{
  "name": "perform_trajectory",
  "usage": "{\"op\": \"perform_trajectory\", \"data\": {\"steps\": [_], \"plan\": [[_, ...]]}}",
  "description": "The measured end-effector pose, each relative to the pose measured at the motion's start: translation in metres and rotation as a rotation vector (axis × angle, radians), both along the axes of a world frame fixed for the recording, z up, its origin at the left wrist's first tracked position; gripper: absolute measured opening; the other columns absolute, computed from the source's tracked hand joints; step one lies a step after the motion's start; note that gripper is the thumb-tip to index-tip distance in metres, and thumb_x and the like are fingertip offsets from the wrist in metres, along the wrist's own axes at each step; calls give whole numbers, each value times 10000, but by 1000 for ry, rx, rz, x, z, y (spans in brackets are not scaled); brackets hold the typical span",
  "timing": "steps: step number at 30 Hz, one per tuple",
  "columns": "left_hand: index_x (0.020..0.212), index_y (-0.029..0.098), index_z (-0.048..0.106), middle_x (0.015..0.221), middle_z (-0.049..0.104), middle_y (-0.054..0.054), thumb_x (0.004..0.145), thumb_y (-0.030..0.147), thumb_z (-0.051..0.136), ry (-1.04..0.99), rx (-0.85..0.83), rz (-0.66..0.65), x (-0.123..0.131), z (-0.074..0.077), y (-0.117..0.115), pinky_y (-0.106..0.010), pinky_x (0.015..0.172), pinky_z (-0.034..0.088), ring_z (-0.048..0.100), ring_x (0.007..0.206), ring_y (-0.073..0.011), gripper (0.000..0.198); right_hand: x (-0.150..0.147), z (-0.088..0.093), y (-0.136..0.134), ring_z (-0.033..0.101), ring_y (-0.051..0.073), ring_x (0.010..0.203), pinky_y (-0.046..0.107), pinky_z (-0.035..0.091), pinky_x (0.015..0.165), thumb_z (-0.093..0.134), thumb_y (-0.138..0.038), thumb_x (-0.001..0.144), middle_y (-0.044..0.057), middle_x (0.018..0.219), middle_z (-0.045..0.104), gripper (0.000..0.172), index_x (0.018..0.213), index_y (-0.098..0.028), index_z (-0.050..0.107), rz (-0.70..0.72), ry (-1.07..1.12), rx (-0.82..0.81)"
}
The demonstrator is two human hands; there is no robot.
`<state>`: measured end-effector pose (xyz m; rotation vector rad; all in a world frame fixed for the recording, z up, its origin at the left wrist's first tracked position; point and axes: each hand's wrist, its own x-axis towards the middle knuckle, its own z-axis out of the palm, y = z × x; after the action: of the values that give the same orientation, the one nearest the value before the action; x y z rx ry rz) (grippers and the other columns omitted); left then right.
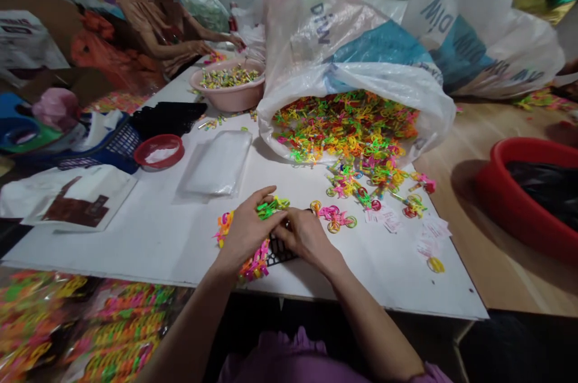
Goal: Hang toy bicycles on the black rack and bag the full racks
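Note:
My left hand (246, 227) rests curled on a black perforated tray (279, 253) at the front of the white board (149, 238), with small neon plastic bicycles (253, 265) around it and a green one (271, 207) by its fingertips. My right hand (307, 235) lies beside it, fingers bent down onto the tray, pinching something I cannot make out. More loose toy bicycles (336, 217) lie just right of the hands.
A big plastic sack (352, 58) spills toy bicycles (347, 124) behind the hands. Clear flat bags (219, 163), a red bowl (159, 150), a pink basin (230, 91), a red tub (524, 190), paper slips (428, 235). Another person (158, 28) sits far left. Packed bags (90, 335) lie below.

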<state>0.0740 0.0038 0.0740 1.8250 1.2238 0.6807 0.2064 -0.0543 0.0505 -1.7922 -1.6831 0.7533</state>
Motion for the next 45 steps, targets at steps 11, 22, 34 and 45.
{"op": "perform_trajectory", "data": {"steps": [11, 22, 34, 45], "plan": [[1119, 191, 589, 723, 587, 19, 624, 329, 715, -319, -287, -19, 0, 18, -10, -225, 574, 457, 548, 619, -101, 529, 5, 18, -8, 311, 57, 486, 185, 241, 475, 624, -378, 726, -78, 524, 363, 241, 682, -153, 550, 273, 837, -165], [1033, 157, 591, 998, 636, -77, 859, 255, 457, 345, 538, -162, -37, -15, -8, -361, 880, 444, 570, 964, -204, 241, -14, -62, 7, 528, 133, 629, 240, 397, 619, 549, -242, 749, -3, 700, 586, 71, 782, -179, 550, -206, 398, -49], [1051, 230, 604, 954, 683, -36, 881, 291, 450, 296, 742, -210, -33, -51, -8, -316, 787, 518, 638, 882, -181, 237, -26, -87, 14, 548, 187, 749, 273, 415, 648, 436, -107, 748, 55, 861, 568, 212, 932, -196, 493, 31, -57, 156], [900, 220, 624, 842, 678, -10, 915, 237, 363, 342, 849, -284, -35, -49, -7, -303, 770, 509, 636, 801, -163, 261, -25, -80, 21, 576, 185, 778, 270, 434, 670, 495, -127, 759, 66, 904, 612, 195, 937, -162, 564, 134, -135, 1]]}}
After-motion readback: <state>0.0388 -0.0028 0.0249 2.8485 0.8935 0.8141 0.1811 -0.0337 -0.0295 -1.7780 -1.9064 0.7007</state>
